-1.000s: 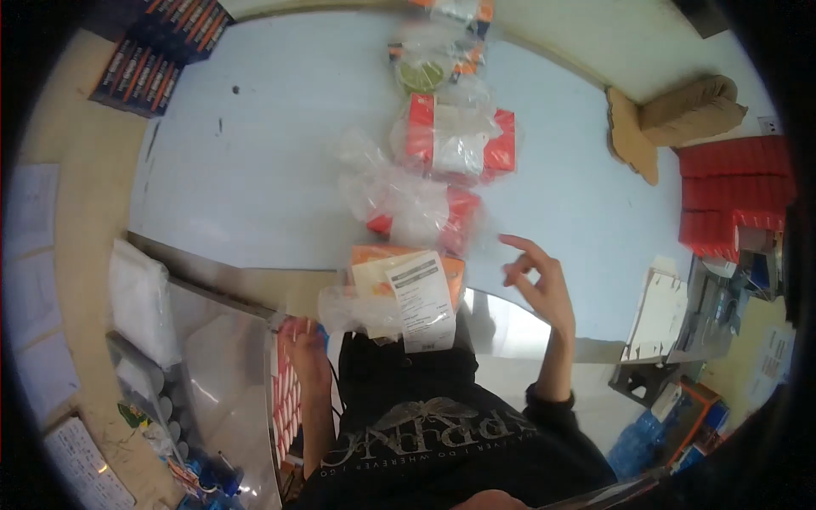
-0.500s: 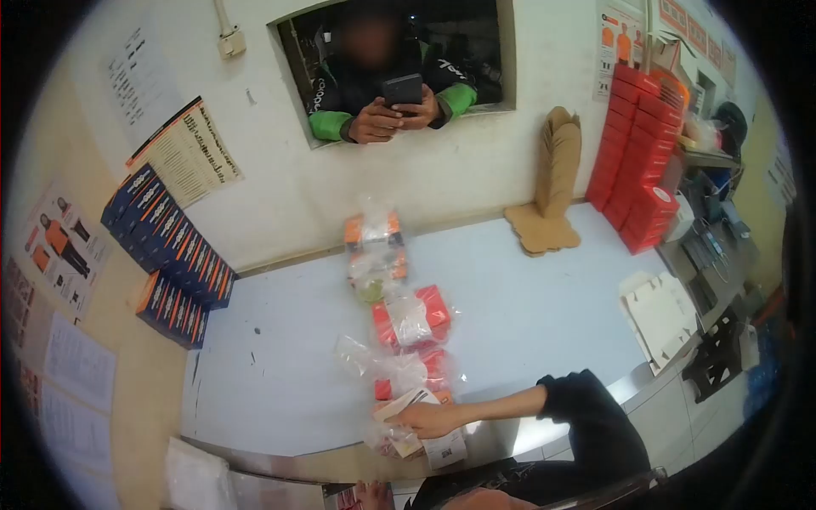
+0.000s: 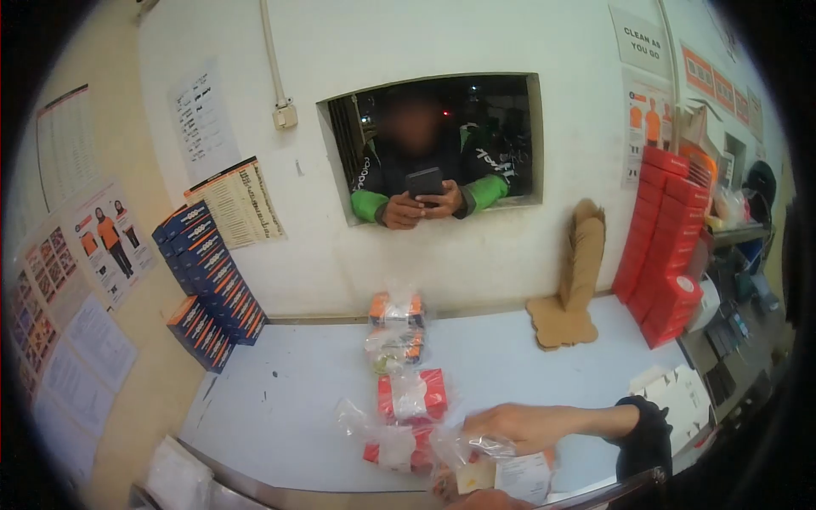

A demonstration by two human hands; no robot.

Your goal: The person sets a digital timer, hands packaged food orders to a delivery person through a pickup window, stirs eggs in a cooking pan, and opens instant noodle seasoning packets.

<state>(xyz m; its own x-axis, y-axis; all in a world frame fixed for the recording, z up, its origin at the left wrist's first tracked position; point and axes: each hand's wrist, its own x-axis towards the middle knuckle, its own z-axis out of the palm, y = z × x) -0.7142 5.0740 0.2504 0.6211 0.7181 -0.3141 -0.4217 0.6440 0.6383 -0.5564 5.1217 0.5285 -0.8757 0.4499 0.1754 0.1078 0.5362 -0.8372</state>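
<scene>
My right hand (image 3: 514,425) reaches in from the right with bent fingers, gripping the upper part of a clear plastic bag (image 3: 459,446). Under that hand, near the front edge, are a white printed slip (image 3: 523,478) and a partly covered orange package (image 3: 548,463). Just left of the bag lies a red box in clear plastic (image 3: 395,449) with a pale paper on it. Behind it sits a second bagged red box (image 3: 412,395). Farther back are bagged orange and dark boxes (image 3: 397,310). My left hand is out of view.
Blue boxes (image 3: 208,276) are stacked at the left wall, red boxes (image 3: 659,238) at the right. Brown cardboard pieces (image 3: 582,272) stand near the back. Beyond the wall opening, a person's hands (image 3: 421,206) hold a phone (image 3: 425,181). White cardboard (image 3: 676,404) lies at right.
The view has tilted up. My right hand has moved right relative to the red boxes and now grips the bag's plastic. My left hand, earlier at the bottom edge, has left view.
</scene>
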